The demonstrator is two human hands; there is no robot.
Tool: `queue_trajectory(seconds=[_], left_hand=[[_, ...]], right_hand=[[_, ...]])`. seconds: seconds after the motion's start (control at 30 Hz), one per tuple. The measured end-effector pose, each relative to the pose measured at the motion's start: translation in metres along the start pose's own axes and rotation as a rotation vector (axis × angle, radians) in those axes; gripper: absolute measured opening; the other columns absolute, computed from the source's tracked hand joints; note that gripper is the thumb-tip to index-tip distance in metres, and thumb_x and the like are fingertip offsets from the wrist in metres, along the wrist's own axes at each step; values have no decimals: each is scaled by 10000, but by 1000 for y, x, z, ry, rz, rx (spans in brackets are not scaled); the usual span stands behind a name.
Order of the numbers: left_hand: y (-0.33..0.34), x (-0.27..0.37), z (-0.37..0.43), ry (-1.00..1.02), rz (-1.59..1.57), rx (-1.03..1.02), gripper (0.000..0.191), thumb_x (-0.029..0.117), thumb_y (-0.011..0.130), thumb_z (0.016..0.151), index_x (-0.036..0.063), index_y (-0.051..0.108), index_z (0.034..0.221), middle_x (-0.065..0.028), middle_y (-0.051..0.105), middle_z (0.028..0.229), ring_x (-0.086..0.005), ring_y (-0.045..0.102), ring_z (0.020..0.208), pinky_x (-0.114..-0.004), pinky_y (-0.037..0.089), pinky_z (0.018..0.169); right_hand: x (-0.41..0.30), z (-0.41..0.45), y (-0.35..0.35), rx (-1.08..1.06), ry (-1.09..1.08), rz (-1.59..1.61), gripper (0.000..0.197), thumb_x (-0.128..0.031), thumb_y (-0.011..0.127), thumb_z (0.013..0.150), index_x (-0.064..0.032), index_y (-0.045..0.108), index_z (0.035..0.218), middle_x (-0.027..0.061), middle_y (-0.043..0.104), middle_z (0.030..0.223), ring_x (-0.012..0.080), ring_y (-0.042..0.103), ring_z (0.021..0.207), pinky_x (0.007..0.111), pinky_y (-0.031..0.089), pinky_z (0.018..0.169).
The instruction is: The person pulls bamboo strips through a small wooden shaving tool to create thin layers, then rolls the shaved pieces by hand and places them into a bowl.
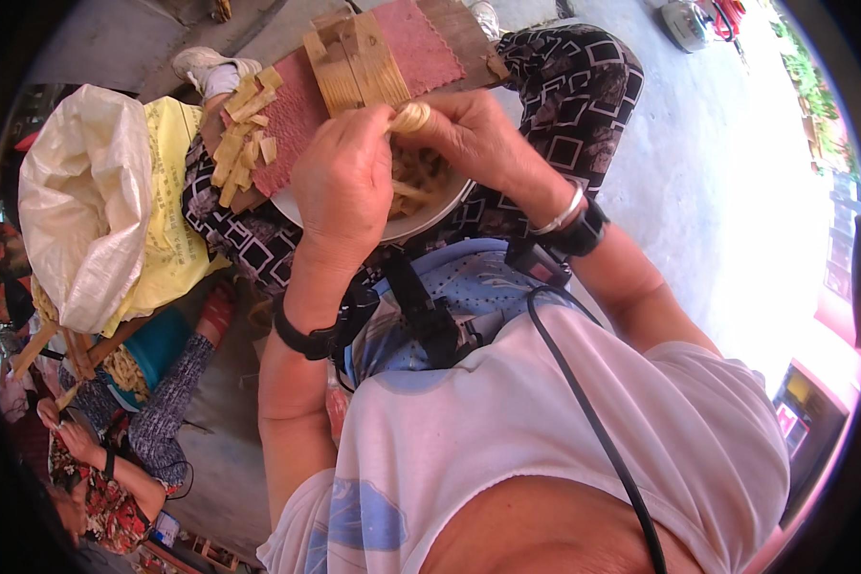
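Observation:
Between the fingertips of both my hands is a pale yellow rolled strip (410,118), which looks like dried plant material. My left hand (346,176) pinches its left end, with the fingertips partly hidden behind the hand. My right hand (473,133) grips the roll between thumb and fingers. Below them, a white basin (434,224) in my lap holds several loose yellowish strips (410,188). Beyond the hands a wooden block (359,68) rests on a pink textured mat (290,118) over a board (459,25). Short flat cut pieces (240,147) lie at the mat's left end.
A white woven sack (90,208) with a yellow printed bag (176,208) stands at my left. Beyond it, another person's hands (75,438) hold a pale strip near a teal tub (161,348) of pale pieces. A metal pot-like vessel (685,27) sits on the floor, upper right.

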State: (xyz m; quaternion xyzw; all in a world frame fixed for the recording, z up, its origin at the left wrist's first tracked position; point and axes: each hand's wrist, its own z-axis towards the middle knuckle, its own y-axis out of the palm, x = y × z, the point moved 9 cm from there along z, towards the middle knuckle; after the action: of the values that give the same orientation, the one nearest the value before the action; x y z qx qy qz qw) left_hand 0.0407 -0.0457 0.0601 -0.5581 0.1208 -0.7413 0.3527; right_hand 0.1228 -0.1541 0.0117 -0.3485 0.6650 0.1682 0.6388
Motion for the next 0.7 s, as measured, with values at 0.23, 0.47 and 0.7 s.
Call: queue_trajectory(seconds=[0.23, 0.47, 0.7], left_hand=[[7, -10, -17, -10, -125, 21, 356, 69, 624, 876, 79, 627, 1232, -60, 693, 1008, -293, 621, 936, -385, 486, 853], [4, 2, 6, -106, 125, 59, 151, 175, 601, 925, 62, 630, 1021, -155, 643, 884, -284, 636, 729, -405, 504, 659], [39, -36, -48, -678, -983, -71, 250, 214, 539, 1003, -11, 639, 961, 14, 524, 677, -66, 444, 566, -238, 329, 486]], right_hand=[[39, -14, 55, -195, 487, 1019, 206, -210, 662, 945, -24, 748, 924, 87, 662, 1143, 167, 612, 1021, 310, 475, 913], [-29, -3, 9, 110, -367, -133, 125, -10, 703, 822, 13, 720, 944, 79, 595, 1183, 166, 573, 1081, 283, 461, 915], [-18, -8, -26, 400, -365, 204, 130, -3, 746, 780, 26, 705, 900, 87, 582, 1207, 161, 579, 1074, 266, 470, 903]])
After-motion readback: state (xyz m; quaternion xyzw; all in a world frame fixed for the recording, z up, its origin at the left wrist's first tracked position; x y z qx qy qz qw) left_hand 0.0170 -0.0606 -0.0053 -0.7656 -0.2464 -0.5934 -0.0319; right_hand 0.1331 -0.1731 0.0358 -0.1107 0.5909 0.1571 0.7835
